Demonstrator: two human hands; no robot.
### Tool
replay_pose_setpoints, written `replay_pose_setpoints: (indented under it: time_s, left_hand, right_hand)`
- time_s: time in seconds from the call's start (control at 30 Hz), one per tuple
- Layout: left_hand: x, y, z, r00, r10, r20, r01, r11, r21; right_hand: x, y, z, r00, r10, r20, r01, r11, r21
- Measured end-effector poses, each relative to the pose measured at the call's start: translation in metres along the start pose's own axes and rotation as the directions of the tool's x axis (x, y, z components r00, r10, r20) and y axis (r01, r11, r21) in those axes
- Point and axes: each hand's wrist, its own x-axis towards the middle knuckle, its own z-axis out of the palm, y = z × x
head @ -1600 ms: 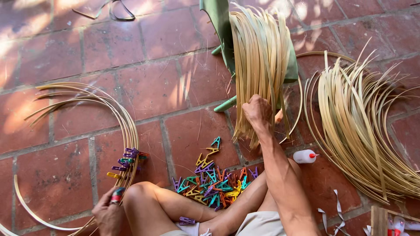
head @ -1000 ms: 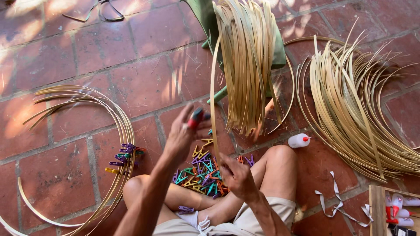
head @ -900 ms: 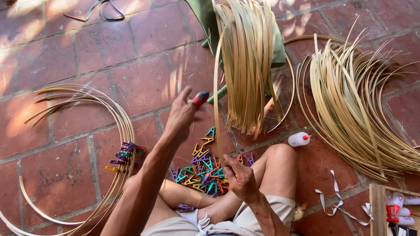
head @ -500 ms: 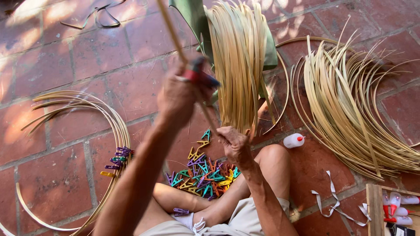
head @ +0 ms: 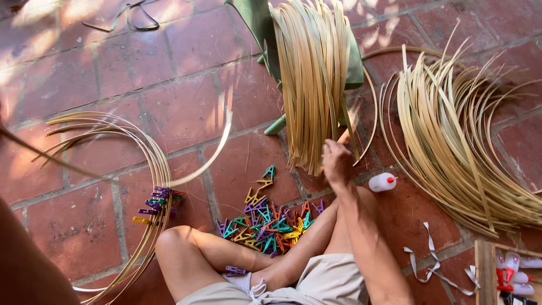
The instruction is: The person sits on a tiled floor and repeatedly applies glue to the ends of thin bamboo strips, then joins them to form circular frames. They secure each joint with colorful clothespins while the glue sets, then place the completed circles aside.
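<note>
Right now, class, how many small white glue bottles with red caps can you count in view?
3: one glue bottle lies on the brick floor by the right hand; two more lie at the lower right edge. Others may be hidden.

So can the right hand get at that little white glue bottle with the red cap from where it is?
Probably yes. The right hand is at the bottom of the hanging bamboo strips, and the white bottle lies just beside it on bare brick floor, with nothing between them.

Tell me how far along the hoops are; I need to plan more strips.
Done: a stack of hoops clipped with pegs. In hand: the right hand grips a strip from the bundle; the left hand isn't visible. Left: that bundle, the floor pile, loose pegs.
</note>
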Motion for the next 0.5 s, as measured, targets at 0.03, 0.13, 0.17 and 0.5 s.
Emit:
replay_pose_setpoints:
  time_s: [0.03,0.13,0.17,0.5]
  left_hand:
    - [-0.016,0.005,-0.002,1.000,0.011,-0.021,-0.011,1.000,0.021]
    - [-0.061,0.007,-0.011,0.998,0.009,-0.063,-0.004,0.997,0.077]
    - [-0.072,0.002,-0.016,0.996,0.010,-0.086,-0.004,0.997,0.073]
    - [-0.149,-0.075,-0.033,0.967,-0.180,-0.181,0.190,0.981,0.040]
  right_hand:
    - [0.010,0.011,0.002,0.999,0.033,0.041,-0.030,0.997,-0.074]
    - [0.028,0.016,0.012,0.908,0.304,0.289,-0.203,0.922,-0.330]
    - [0.031,0.014,0.013,0.911,0.312,0.271,-0.214,0.917,-0.338]
    - [0.055,0.004,-0.019,0.984,0.056,0.169,0.014,0.923,-0.385]
